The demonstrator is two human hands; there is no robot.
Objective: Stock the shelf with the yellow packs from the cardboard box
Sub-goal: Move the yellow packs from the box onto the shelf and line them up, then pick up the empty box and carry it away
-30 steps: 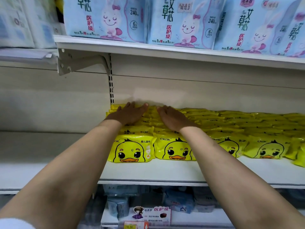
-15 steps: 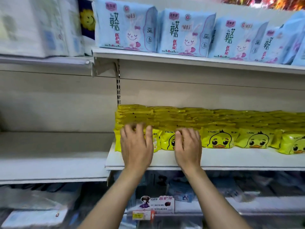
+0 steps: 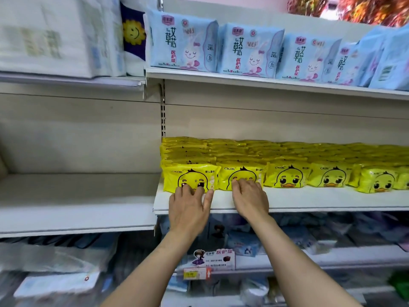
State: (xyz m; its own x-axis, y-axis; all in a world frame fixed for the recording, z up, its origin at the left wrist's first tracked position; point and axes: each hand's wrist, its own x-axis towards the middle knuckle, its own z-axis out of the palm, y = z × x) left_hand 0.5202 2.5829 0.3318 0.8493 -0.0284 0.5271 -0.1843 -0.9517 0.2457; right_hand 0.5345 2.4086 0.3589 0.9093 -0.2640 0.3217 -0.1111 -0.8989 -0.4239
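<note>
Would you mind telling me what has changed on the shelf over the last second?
Both hands drew back from on top of the yellow packs to the front row: the left hand and right hand now touch the two leftmost front packs with their fingertips. Neither hand grips anything. The packs and the blue packs above stayed put.

Yellow packs printed with duck faces, at the fingertips; pale-blue bunny-print packs above; white shelf.

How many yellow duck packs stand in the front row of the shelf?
6 visible: first pack behind the left hand, second behind the right hand, then third, fourth, fifth, and a sixth cut by the frame edge; more may follow.
</note>
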